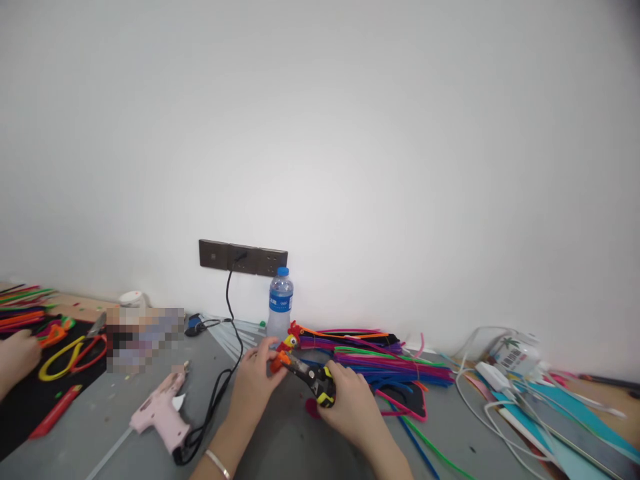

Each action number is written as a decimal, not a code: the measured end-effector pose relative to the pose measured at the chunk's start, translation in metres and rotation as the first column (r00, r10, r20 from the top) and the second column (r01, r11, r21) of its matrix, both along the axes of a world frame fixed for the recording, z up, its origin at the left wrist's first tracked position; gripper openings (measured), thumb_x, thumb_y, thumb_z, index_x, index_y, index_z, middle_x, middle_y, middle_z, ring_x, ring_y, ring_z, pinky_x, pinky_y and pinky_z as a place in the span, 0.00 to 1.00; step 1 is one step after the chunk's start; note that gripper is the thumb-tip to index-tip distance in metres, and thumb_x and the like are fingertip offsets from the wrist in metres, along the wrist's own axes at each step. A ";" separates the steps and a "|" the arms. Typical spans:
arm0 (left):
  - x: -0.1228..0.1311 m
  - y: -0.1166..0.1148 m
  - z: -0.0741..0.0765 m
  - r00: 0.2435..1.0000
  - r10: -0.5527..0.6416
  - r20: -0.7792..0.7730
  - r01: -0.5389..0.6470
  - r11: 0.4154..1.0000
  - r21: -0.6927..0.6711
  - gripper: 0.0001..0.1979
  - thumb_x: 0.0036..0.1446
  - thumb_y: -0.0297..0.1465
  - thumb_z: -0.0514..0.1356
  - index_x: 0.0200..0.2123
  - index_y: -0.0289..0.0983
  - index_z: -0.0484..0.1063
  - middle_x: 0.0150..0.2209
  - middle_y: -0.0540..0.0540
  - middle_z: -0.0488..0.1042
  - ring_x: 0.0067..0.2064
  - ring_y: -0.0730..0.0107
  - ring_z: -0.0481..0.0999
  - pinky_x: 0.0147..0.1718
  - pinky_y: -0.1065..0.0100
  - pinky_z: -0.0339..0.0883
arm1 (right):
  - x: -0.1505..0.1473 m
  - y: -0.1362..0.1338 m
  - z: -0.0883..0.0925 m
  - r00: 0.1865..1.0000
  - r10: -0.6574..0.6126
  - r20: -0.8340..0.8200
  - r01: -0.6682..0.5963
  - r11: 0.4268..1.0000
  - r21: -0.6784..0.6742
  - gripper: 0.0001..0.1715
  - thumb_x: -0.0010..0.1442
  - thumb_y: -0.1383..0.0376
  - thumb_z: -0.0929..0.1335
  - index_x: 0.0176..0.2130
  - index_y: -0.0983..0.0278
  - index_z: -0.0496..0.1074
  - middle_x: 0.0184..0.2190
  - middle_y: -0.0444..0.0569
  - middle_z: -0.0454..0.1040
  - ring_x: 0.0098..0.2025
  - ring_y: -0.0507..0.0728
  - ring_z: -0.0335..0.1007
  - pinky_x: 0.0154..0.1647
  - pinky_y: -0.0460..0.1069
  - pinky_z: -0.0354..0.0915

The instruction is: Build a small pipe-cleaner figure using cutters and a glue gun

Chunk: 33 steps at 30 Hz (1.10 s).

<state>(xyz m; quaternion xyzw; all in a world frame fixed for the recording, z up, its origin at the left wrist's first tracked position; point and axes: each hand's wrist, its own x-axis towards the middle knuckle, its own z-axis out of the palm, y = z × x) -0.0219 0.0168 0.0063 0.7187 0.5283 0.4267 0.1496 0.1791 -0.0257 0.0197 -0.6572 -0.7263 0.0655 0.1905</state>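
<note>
My left hand (255,385) pinches a small figure of twisted red, yellow and orange pipe cleaners (285,350) just above the grey table (280,447). My right hand (350,400) is closed round the black and yellow handles of a pair of pliers (315,378). The tool's jaws meet the orange part of the figure. A thin bracelet (219,463) circles my left wrist.
A pink glue gun (163,413) with a black cord lies at the left. A water bottle (280,303) stands by the wall sockets (243,257). Coloured pipe cleaners (385,357) are heaped at the right, white cables (493,383) beyond them. Another person's hand (15,357) works at the far left.
</note>
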 end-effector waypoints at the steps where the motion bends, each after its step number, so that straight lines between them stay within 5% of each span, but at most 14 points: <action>1: 0.000 0.000 0.001 1.000 0.002 -0.008 -0.002 1.000 0.009 0.21 0.48 0.26 0.63 0.47 0.43 0.67 0.33 0.49 0.82 0.41 0.55 0.78 0.46 0.55 0.68 | -0.002 0.000 0.000 1.000 -0.010 0.003 0.010 1.000 -0.005 0.27 0.42 0.68 0.68 0.46 0.63 0.69 0.45 0.57 0.76 0.47 0.69 0.70 0.45 0.55 0.59; 14: 0.001 0.000 -0.004 1.000 0.009 -0.007 -0.008 0.996 0.092 0.20 0.52 0.27 0.62 0.49 0.43 0.67 0.32 0.50 0.82 0.40 0.55 0.80 0.54 0.49 0.61 | -0.007 -0.003 0.004 0.996 -0.088 -0.002 0.088 0.996 -0.020 0.13 0.43 0.69 0.68 0.33 0.59 0.68 0.29 0.49 0.80 0.33 0.63 0.76 0.27 0.47 0.51; 22: 0.002 -0.002 -0.002 0.999 -0.032 -0.029 0.034 0.995 0.089 0.19 0.53 0.28 0.62 0.49 0.44 0.66 0.34 0.51 0.83 0.39 0.59 0.81 0.58 0.49 0.55 | -0.002 -0.001 0.001 0.993 -0.112 0.033 0.111 0.993 0.036 0.15 0.42 0.71 0.68 0.33 0.57 0.69 0.28 0.48 0.80 0.31 0.63 0.76 0.26 0.47 0.50; 27: 0.002 0.001 -0.002 1.000 0.006 -0.011 -0.006 0.999 0.049 0.19 0.49 0.30 0.65 0.46 0.44 0.70 0.35 0.48 0.83 0.40 0.55 0.80 0.52 0.49 0.61 | -0.005 0.001 -0.001 0.986 -0.154 -0.057 0.158 0.984 0.076 0.11 0.46 0.68 0.67 0.33 0.59 0.66 0.32 0.51 0.79 0.34 0.64 0.75 0.28 0.48 0.55; 30: 0.001 0.005 -0.004 0.993 -0.013 0.116 0.018 0.999 -0.040 0.15 0.47 0.31 0.65 0.41 0.42 0.72 0.35 0.47 0.82 0.39 0.55 0.79 0.44 0.54 0.67 | -0.004 0.004 0.000 0.958 -0.193 -0.213 0.214 0.973 0.082 0.09 0.49 0.65 0.66 0.34 0.59 0.63 0.32 0.51 0.77 0.33 0.63 0.74 0.28 0.48 0.58; 33: 0.001 0.009 -0.006 0.914 -0.072 0.399 0.145 0.977 -0.157 0.13 0.49 0.35 0.64 0.38 0.40 0.71 0.34 0.45 0.82 0.37 0.58 0.80 0.37 0.61 0.70 | 0.002 0.006 0.001 0.912 -0.186 -0.365 0.223 0.973 0.062 0.07 0.51 0.62 0.65 0.32 0.58 0.60 0.27 0.46 0.75 0.30 0.61 0.73 0.27 0.48 0.61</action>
